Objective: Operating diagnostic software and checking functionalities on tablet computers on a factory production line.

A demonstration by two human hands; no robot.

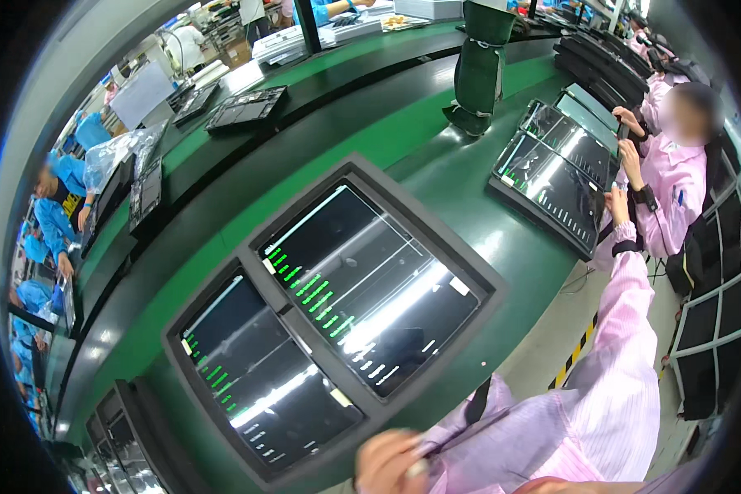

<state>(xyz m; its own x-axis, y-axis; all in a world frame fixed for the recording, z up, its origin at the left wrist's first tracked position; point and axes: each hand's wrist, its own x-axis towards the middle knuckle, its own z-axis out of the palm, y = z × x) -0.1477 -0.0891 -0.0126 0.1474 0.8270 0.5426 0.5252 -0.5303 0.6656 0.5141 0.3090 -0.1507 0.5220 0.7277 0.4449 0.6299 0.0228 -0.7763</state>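
In front of me a dark grey tray (pixel 428 218) lies on the green bench. It holds two flat black display panels, a left panel (pixel 251 329) and a right panel (pixel 362 255), both with green strips and pale tabs. My left hand (pixel 391 461) is at the lower edge beside this tray, its blurred fingers curled; what they pinch, if anything, is unclear. My right arm stretches far right, a black band round the wrist. There my right hand (pixel 616 206), fingers drawn together, is at the edge of a second tray (pixel 543 221) with similar panels (pixel 556 185).
A co-worker in pink (pixel 675 173) has both hands at the second tray's far side. A dark green curved piece (pixel 477 86) stands upright behind. Stacked black trays (pixel 601 62) lie at the back right; more panels (pixel 247 109) sit across the bench, and another tray (pixel 132 436) lower left.
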